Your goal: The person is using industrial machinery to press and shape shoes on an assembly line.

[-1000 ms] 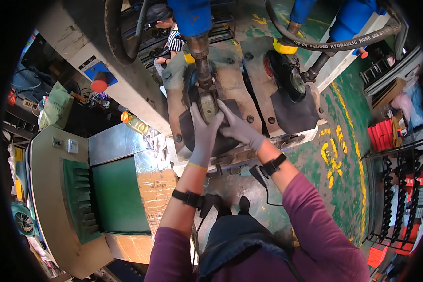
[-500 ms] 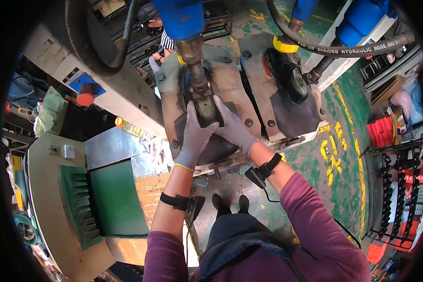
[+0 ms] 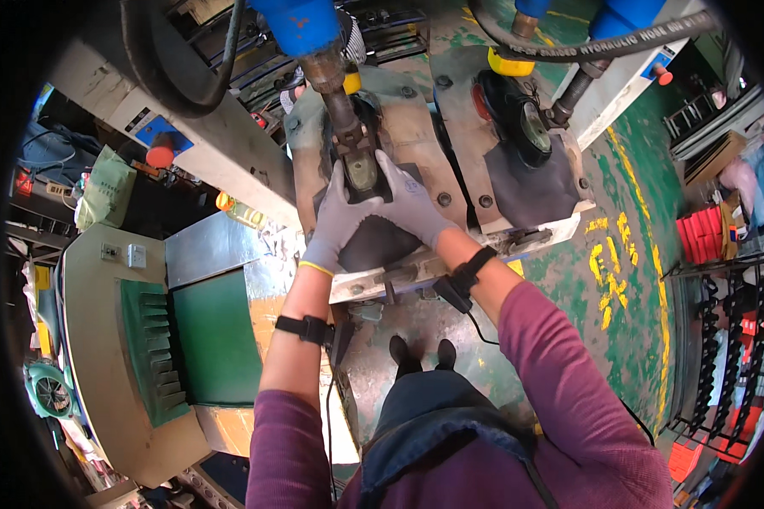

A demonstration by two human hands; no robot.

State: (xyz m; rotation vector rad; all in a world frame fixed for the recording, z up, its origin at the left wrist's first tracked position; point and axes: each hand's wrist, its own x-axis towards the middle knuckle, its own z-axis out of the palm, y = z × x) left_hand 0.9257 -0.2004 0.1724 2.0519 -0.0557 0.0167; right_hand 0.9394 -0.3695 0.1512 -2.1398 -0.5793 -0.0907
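Note:
In the left bay of the press, a dark shoe sits on a last, the last's olive top (image 3: 362, 172) showing under the press rod (image 3: 339, 110). My left hand (image 3: 339, 219), in a grey glove, wraps its left side at the near end. From the right, my gloved right hand (image 3: 410, 204) grips the same end, its fingers along the side. The thumbs meet near the shoe's close end. A dark flap (image 3: 382, 246) lies under my hands. Much of the shoe is hidden by my hands and the rod.
A black laced shoe (image 3: 522, 127) stands in the right bay beneath another rod. A thick hydraulic hose (image 3: 603, 49) crosses above. To the left are the press's post with a red button (image 3: 160, 152) and a green-topped bench (image 3: 216, 339). Black racks (image 3: 713, 365) stand at right.
The view has shifted slightly, and the rod stands a little more tilted in it. Both hands keep their hold on the shoe in the left bay.

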